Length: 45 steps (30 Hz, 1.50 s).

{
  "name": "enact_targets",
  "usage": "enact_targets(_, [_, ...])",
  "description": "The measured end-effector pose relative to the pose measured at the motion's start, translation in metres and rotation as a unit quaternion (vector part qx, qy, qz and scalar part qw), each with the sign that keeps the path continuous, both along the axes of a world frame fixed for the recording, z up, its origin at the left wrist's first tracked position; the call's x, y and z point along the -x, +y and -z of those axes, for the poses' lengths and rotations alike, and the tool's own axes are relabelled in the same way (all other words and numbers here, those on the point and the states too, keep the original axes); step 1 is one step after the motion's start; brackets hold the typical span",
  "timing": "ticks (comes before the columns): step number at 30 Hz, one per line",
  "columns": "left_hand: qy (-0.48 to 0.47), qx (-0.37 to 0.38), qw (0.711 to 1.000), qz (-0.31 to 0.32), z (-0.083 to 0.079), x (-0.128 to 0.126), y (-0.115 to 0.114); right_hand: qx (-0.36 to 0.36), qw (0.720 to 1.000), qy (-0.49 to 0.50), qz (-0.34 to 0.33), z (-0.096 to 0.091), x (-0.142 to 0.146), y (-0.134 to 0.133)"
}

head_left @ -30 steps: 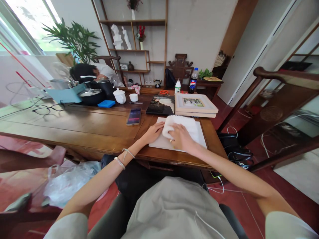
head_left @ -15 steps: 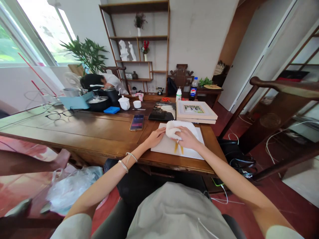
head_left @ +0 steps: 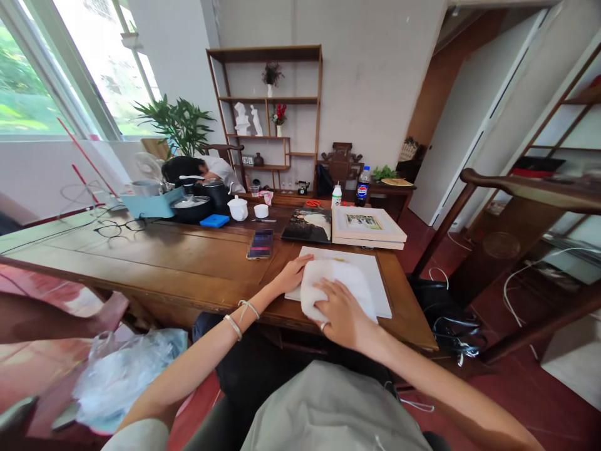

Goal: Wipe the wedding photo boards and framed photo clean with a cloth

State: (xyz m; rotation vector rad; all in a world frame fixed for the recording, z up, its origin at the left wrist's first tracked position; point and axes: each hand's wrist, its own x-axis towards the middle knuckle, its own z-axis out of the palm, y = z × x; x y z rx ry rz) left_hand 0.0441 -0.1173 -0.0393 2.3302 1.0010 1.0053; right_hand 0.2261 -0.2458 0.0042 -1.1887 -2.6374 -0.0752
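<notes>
A white cloth (head_left: 345, 283) lies over a white picture frame (head_left: 378, 279) at the near right of the wooden table (head_left: 154, 257). My right hand (head_left: 342, 313) presses flat on the near part of the cloth, fingers spread, a ring on one finger. My left hand (head_left: 292, 274) rests flat on the frame's left edge, fingers stretched toward the cloth. Two thin bracelets circle my left wrist.
Beyond the frame lie a stack of white framed pictures (head_left: 366, 225), a dark photo print (head_left: 307, 225) and a phone (head_left: 261, 243). Farther left stand a teapot (head_left: 238, 208), pots, a blue box and glasses (head_left: 115, 228). A person (head_left: 197, 170) bends over at the far side. A plastic bag (head_left: 126, 373) lies on the floor left.
My right hand has drawn the cloth from the far part of the frame toward me, spreading it flatter. My left hand has stayed at the frame's left edge. The camera has tilted up.
</notes>
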Motion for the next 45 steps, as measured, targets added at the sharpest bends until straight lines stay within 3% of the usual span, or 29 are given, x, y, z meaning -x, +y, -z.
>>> enact_targets(6, [0.021, -0.009, 1.0, -0.009, 0.002, -0.001, 0.004, 0.0, 0.999, -0.035, 0.026, -0.019, -0.026, 0.088])
enact_targets(9, [0.021, -0.004, 1.0, -0.019, 0.002, -0.001, 0.003, -0.002, 0.997, -0.052, 0.052, -0.022, -0.024, 0.111])
enact_targets(13, [-0.006, -0.004, 1.0, -0.025, 0.0, -0.001, 0.001, -0.009, 0.996, -0.062, 0.062, -0.015, 0.001, 0.08])
enact_targets(17, [-0.029, 0.002, 0.997, -0.068, -0.001, 0.0, 0.0, -0.034, 0.997, -0.063, -0.004, -0.009, 0.021, 0.027])
enact_targets(19, [-0.029, 0.003, 0.996, -0.083, -0.001, 0.001, 0.0, -0.031, 0.997, -0.066, -0.031, -0.012, 0.022, 0.02])
enact_targets(24, [-0.033, -0.011, 0.997, -0.064, -0.003, 0.0, -0.002, -0.005, 0.996, -0.086, 0.023, -0.025, 0.006, 0.067])
enact_targets(28, [-0.01, -0.022, 0.999, -0.028, -0.004, 0.0, -0.003, -0.022, 0.995, -0.081, 0.059, -0.025, 0.002, 0.096])
enact_targets(31, [0.003, -0.023, 1.0, -0.02, -0.004, 0.001, -0.002, -0.021, 0.995, -0.086, 0.054, -0.018, 0.008, 0.082])
enact_targets(34, [0.014, -0.011, 1.0, -0.025, -0.003, 0.001, -0.002, -0.022, 0.996, -0.089, -0.001, -0.015, 0.01, 0.052])
enact_targets(36, [0.017, -0.003, 0.999, -0.03, -0.004, 0.001, -0.003, -0.013, 0.996, -0.084, -0.035, -0.017, 0.005, 0.038])
enact_targets(38, [0.018, -0.002, 0.999, -0.032, -0.004, 0.001, -0.004, 0.013, 0.997, -0.076, -0.028, -0.023, -0.005, 0.039])
enact_targets(42, [0.019, -0.011, 0.999, -0.037, -0.002, 0.0, -0.003, 0.063, 0.995, -0.062, 0.035, -0.034, -0.022, 0.077])
enact_targets(45, [0.028, -0.018, 0.998, -0.05, 0.0, 0.0, 0.0, 0.067, 0.995, -0.054, 0.043, -0.04, -0.019, 0.117])
